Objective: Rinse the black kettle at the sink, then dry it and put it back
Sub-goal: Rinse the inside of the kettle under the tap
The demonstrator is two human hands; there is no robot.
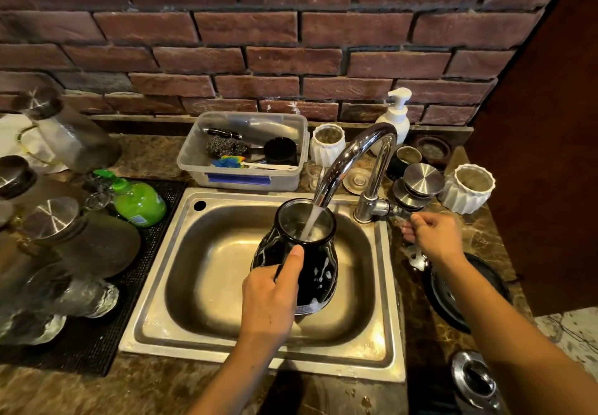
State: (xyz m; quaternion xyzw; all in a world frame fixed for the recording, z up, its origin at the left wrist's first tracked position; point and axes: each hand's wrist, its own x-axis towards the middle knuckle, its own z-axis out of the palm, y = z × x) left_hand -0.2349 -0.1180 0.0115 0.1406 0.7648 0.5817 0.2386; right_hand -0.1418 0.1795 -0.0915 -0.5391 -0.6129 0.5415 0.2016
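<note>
The black kettle (315,262), glossy with white streaks and soap foam, is held upright over the steel sink (226,285). My left hand (270,298) grips its handle, thumb lying up toward the rim. Water runs from the chrome faucet (356,155) straight into the kettle's open mouth. My right hand (433,240) pinches the faucet's side lever (396,211) at the right of the tap base.
A green soap bottle (139,202) and several upturned glass jars stand on a black mat (97,333) at left. Behind the sink is a plastic tub (246,152) of scrubbers, white ribbed cups, a white pump bottle (396,117). A black lid (466,291) lies at right.
</note>
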